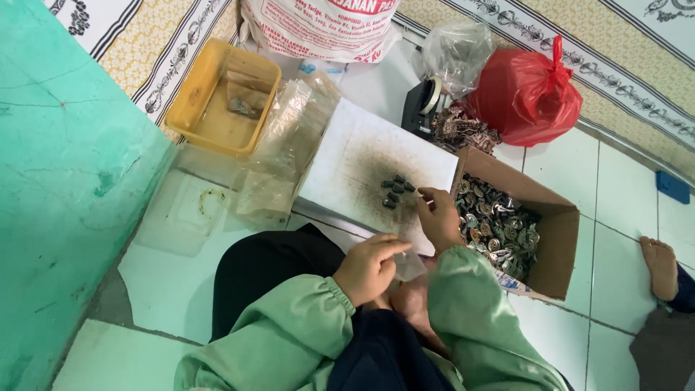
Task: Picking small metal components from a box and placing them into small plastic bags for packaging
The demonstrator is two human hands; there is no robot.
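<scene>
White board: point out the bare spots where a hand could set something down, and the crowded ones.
The white board is bare along its far and left parts, beside the clear bags. Its near-right corner is crowded: small dark parts, the right hand, then the cardboard box.

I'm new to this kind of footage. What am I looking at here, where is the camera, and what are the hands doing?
There is one picture, from a camera on the person's head looking down at their lap. They sit on a tiled floor. The left hand holds a small clear plastic bag. The right hand reaches toward a little pile of dark metal pieces on a white board. Beside it, a cardboard box holds many metal parts. A yellow tray and red bag lie farther off.
</scene>
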